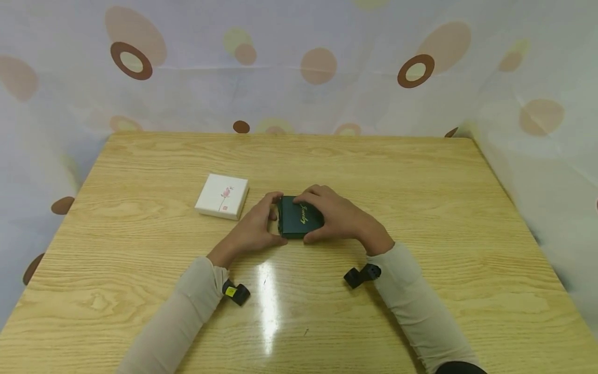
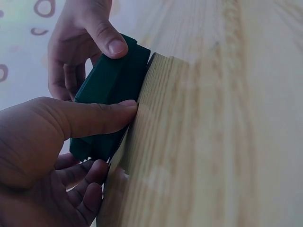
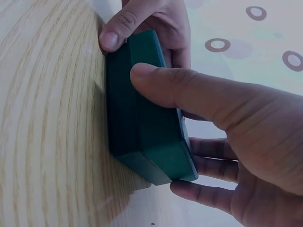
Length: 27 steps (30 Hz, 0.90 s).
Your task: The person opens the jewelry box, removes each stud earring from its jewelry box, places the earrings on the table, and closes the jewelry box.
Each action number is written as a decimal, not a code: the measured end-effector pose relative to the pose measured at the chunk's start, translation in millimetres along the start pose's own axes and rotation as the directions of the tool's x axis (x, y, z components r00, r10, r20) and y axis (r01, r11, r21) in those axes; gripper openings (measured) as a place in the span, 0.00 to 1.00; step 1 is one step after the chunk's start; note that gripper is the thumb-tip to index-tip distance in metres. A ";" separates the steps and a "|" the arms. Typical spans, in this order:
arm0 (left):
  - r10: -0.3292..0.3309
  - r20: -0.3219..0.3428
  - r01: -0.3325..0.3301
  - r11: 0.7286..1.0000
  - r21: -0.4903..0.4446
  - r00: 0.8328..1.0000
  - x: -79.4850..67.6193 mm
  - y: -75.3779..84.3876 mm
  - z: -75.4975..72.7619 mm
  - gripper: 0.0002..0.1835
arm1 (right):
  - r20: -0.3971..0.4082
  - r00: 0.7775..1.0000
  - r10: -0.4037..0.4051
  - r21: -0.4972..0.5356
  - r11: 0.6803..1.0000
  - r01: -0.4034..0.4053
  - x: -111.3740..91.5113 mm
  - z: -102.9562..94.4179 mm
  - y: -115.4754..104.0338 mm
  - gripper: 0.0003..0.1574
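A dark green box (image 1: pixel 299 218) with gold script on its top sits on the table, between both hands. My left hand (image 1: pixel 257 223) holds its left end, thumb on the near side and fingers at the far side. My right hand (image 1: pixel 338 214) grips the right part of the box from above. In the right wrist view, a seam runs along the side of the green box (image 3: pixel 142 104), and the right thumb presses just above it. The left wrist view shows the left thumb (image 2: pixel 102 116) low along the box's side. The inside of the box is hidden.
A white square box (image 1: pixel 221 196) with a pink flower print stands to the left of the hands. The wood-grain table (image 1: pixel 420 208) reaches back to a patterned cloth (image 1: pixel 280 67). Small black cameras (image 1: pixel 357 277) are strapped at both wrists.
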<state>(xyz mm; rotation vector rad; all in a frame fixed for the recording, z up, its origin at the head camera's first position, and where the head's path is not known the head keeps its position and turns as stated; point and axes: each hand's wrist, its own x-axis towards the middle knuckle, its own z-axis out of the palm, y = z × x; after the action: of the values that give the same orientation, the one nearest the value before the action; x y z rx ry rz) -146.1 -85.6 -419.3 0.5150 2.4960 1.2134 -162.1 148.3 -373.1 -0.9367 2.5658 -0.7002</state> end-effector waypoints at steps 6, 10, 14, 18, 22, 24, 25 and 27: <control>-0.007 -0.001 0.007 1.000 -0.003 1.000 0.6 -0.4 0.4 0.56 | 0.001 1.000 0.003 -0.004 1.000 -0.003 -0.2 -0.5 -0.4 0.50; -0.015 -0.001 0.015 1.000 -0.004 1.000 0.4 -0.5 0.9 0.55 | 0.005 1.000 0.008 -0.005 1.000 -0.008 -0.2 -0.2 -0.1 0.50; -0.023 0.000 0.023 1.000 -0.005 1.000 -0.4 0.9 0.7 0.55 | 0.009 1.000 0.012 -0.001 1.000 -0.012 -0.3 0.0 0.2 0.50; -0.021 0.001 0.021 1.000 -0.003 1.000 0.0 1.8 0.7 0.55 | 0.005 1.000 0.014 -0.006 1.000 -0.014 -1.6 -1.2 0.0 0.50; -0.015 0.001 0.015 1.000 0.001 1.000 0.6 2.0 1.2 0.55 | 0.002 1.000 0.012 -0.014 1.000 -0.012 -2.3 -2.2 0.4 0.50; -0.017 -0.001 0.017 1.000 0.001 1.000 0.2 2.4 1.2 0.55 | 0.003 1.000 0.010 -0.016 1.000 -0.010 -2.0 -2.3 0.5 0.50; -0.019 -0.003 0.019 1.000 0.001 1.000 -0.1 2.6 1.3 0.55 | 0.003 1.000 0.008 -0.016 1.000 -0.008 -1.9 -2.2 0.7 0.50; -0.020 -0.006 0.020 1.000 -0.001 1.000 -0.7 2.7 1.6 0.55 | 0.004 1.000 0.004 -0.017 1.000 -0.004 -1.8 -2.4 0.3 0.50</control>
<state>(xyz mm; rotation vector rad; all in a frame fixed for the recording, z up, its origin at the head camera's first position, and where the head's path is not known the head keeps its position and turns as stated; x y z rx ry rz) -144.3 -83.3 -418.1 0.4855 2.4992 1.2106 -162.1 150.5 -371.1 -0.9368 2.5737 -0.6751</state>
